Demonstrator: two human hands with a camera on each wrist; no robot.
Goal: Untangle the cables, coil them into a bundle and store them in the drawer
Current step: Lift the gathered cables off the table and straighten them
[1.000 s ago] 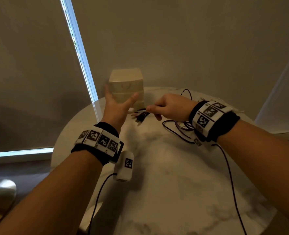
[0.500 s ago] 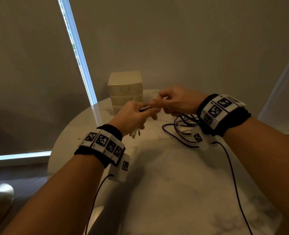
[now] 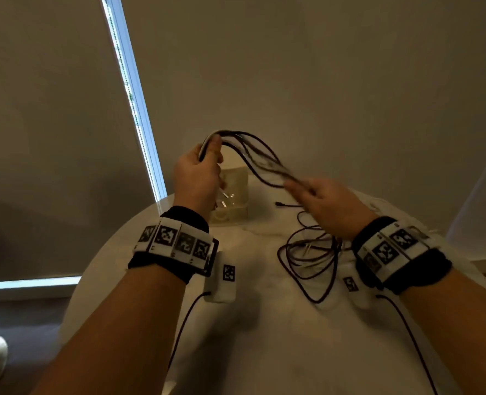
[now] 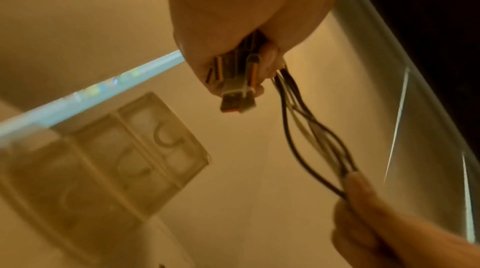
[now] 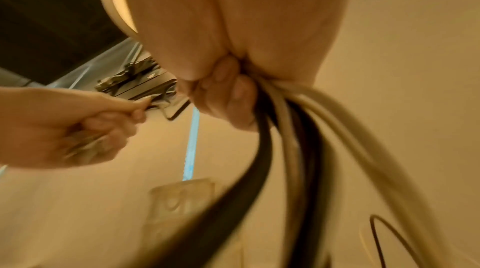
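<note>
Several thin black and white cables (image 3: 253, 155) stretch in the air between my two hands. My left hand (image 3: 200, 169) is raised above the table and grips their plug ends (image 4: 233, 95), which stick out below the fist. Lower and to the right, my right hand (image 3: 318, 198) pinches the same strands (image 5: 280, 120) farther along. The remaining cable lies in a loose tangle (image 3: 310, 252) on the table under my right wrist. A small cream drawer unit (image 3: 233, 195) with closed drawers (image 4: 135, 155) stands at the table's far edge, behind my left hand.
The round marble table (image 3: 278, 337) has its curved edge at left and front. A window blind with a bright gap (image 3: 133, 89) is at the left, a plain wall behind. A loose cable end (image 3: 281, 205) lies right of the drawer unit.
Both hands have lifted off the table. The left rose with the plug ends, the right slid along the strands, so the cables now span between them. The head camera tilted up.
</note>
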